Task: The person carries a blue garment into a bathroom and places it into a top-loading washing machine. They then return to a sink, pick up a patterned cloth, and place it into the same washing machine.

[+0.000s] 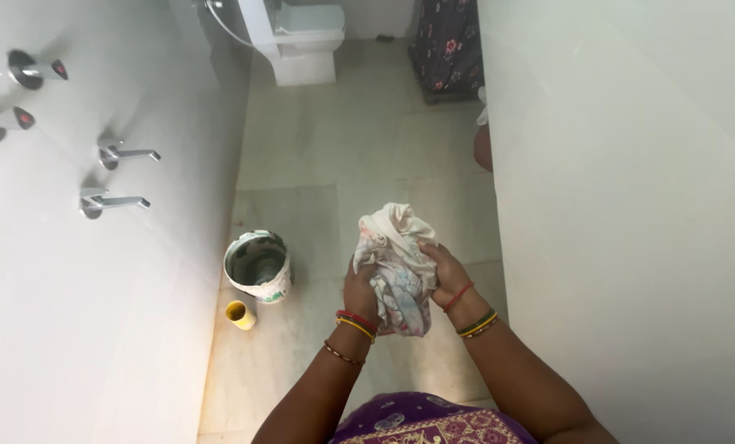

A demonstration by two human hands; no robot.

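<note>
Gripping bunched cloth (396,263), both hands: left (359,289), right (447,275).

— Premises type?
— Home bathroom. White toilet (302,41) at far end, chrome wall taps (117,177) on tiled wall, bucket (258,266) on pale tiled floor (359,140).

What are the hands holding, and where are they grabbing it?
Both hands hold one bunched pale cloth. The left hand grips its left side, the right hand its right side, around the middle.
</note>
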